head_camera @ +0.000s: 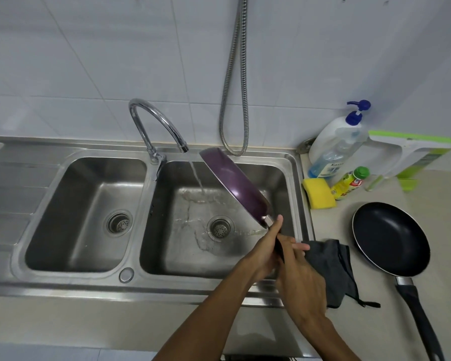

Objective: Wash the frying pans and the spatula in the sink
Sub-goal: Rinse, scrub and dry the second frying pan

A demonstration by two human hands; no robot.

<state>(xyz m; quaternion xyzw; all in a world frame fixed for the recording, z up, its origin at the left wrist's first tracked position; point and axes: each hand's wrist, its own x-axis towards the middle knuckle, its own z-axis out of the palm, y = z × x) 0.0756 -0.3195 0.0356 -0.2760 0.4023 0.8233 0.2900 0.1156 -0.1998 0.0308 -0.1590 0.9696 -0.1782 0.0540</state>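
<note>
Clenching both the left hand (264, 247) and right hand (301, 274) round its handle, the person held the purple frying pan (235, 186) tipped on edge over the right basin of the sink (294, 162), rigid, probably slippery, so that handle looked the surest hold.

Your left forearm runs from 6 o'clock toward 1, and your left hand (264, 250) grips the pan handle (278, 247), thumb laid along it. Your right forearm slants from 5 o'clock toward 11, your right hand (301, 280) clasping the same handle just below.
</note>
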